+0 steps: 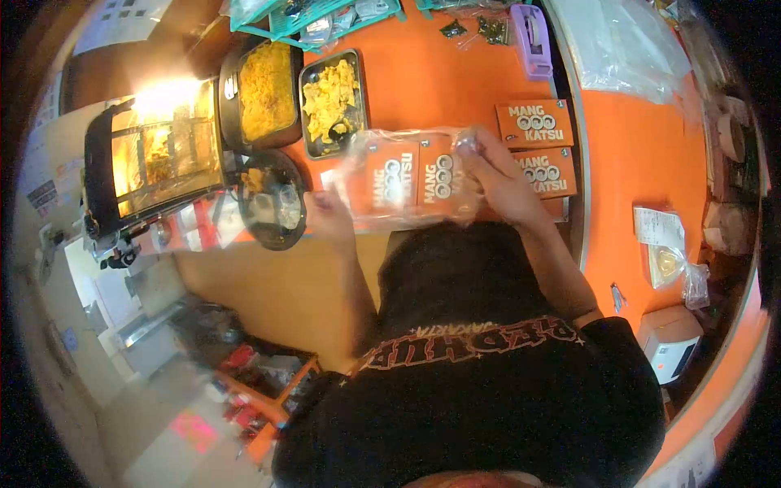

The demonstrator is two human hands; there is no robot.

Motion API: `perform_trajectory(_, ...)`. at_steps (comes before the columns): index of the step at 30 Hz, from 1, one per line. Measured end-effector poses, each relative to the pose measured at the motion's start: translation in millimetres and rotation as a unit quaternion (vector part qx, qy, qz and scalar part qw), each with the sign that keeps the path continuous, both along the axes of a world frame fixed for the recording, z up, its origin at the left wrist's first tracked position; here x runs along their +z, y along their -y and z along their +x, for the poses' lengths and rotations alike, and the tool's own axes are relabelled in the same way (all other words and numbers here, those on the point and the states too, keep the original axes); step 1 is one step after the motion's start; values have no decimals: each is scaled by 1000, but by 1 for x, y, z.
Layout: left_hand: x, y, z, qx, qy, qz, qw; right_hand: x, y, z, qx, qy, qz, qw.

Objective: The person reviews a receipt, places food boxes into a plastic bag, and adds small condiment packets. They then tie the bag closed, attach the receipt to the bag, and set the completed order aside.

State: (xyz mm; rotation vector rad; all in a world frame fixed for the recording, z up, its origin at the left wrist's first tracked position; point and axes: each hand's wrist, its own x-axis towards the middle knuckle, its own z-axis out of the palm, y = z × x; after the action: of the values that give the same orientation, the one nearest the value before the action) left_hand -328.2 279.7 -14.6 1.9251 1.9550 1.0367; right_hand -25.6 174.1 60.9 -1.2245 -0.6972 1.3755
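Observation:
A clear plastic bag (358, 191) is stretched between my hands above the front of the orange counter. My right hand (500, 175) pinches its right side between thumb and fingers. At the left side, my left hand (327, 215) is closed on the bag's edge, a little blurred. Two orange boxes with white MANG KATSU lettering, a left box (396, 175) and a right box (440, 175), show through the plastic, side by side. Close to my right hand lie two more such boxes, an upper box (533, 122) and a lower box (549, 172).
A pan of orange-yellow food (267, 93), a black tray of yellow pieces (329, 93) and a black plate (281, 236) stand left, beside a lit display warmer (163, 154). A purple tape dispenser (533, 41) and teal baskets (281, 24) are at the back.

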Motion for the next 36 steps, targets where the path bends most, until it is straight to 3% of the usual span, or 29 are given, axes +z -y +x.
perform_trajectory(1,-8,-1,-6,-10,-27,53,998,6,1,3,-11,1,35,999)
perform_trajectory(3,-43,-14,-52,-58,72,-26,995,6,4,12,-11,5,-19,1000)
perform_trajectory(4,-32,-18,-50,-83,122,-67,987,7,7,17,-13,7,-47,999)
perform_trajectory(5,-17,-16,-53,-92,74,-44,992,11,11,22,-10,29,-13,999)
perform_trajectory(7,48,-9,-34,-100,152,-111,977,24,29,19,-6,66,48,997)
perform_trajectory(8,70,-3,-31,-101,188,-147,966,30,35,18,5,-31,46,998)
perform_trajectory(10,94,7,-36,-121,77,-230,963,39,46,15,22,-226,39,973)
perform_trajectory(14,138,9,-10,-172,-178,-264,932,32,53,21,48,-95,-33,994)
perform_trajectory(15,154,6,14,-201,-140,-247,938,39,61,25,110,-100,-32,988)
perform_trajectory(16,162,0,38,-279,-138,-143,939,51,68,27,173,-106,-31,979)
perform_trajectory(17,155,-4,65,-301,41,-158,940,58,74,27,238,-112,-29,964)
perform_trajectory(18,162,-5,102,-307,-17,-137,942,54,81,22,236,-59,15,970)
perform_trajectory(19,181,2,155,-399,-29,-125,908,43,88,14,235,-5,60,970)
perform_trajectory(20,164,-1,192,-469,-14,-182,864,33,93,6,234,53,107,965)
perform_trajectory(21,134,-1,230,-539,4,-148,829,26,96,0,260,31,70,963)
perform_trajectory(22,106,-4,267,-616,-63,-111,777,18,102,-6,246,84,92,961)
perform_trajectory(23,51,-14,304,-627,-159,-219,731,10,107,-12,230,135,114,957)
perform_trajectory(25,-26,-6,348,-590,-383,-131,699,11,115,-15,209,192,123,951)
perform_trajectory(28,-94,-20,344,-669,-383,-161,616,14,130,-19,145,183,98,967)
perform_trajectory(31,-116,-43,328,-719,-295,-166,607,14,146,-15,98,110,58,987)
perform_trajectory(32,-116,-49,322,-703,-306,-169,620,11,151,-16,82,75,47,993)
perform_trajectory(36,-77,-63,305,-616,-377,-199,663,-5,162,-24,33,121,49,991)
